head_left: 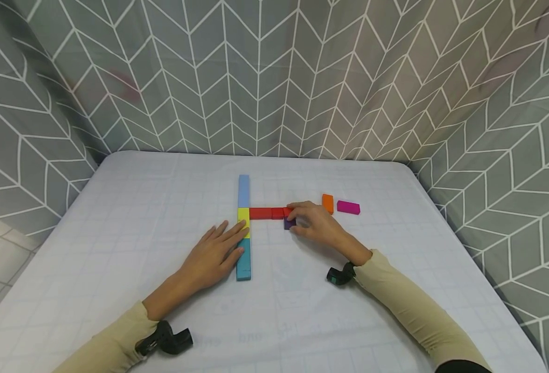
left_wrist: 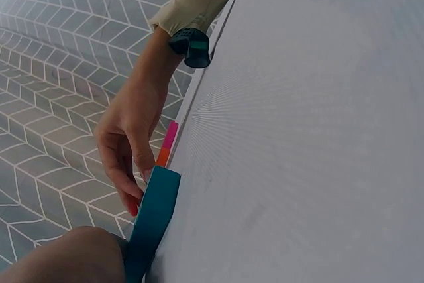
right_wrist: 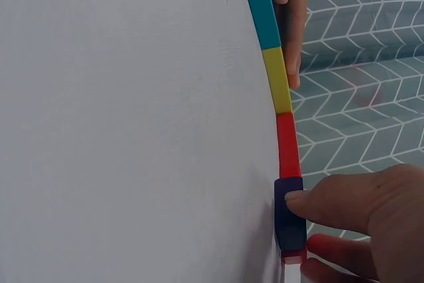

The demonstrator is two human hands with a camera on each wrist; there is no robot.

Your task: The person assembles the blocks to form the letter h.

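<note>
A column of blocks stands in the head view: light blue at the far end, yellow in the middle, teal nearest. From the yellow part, a row of red blocks runs right. My left hand lies along the column's left side, fingers extended, fingertips on the yellow and teal blocks. At the row's right end, my right hand pinches a dark purple block against the near side of the red. Its thumb presses that block's face, while the other fingers reach behind the red end.
An orange block and a magenta block lie just beyond the right hand. The white-covered table reaches back to a grey patterned curtain, which also hangs at both sides.
</note>
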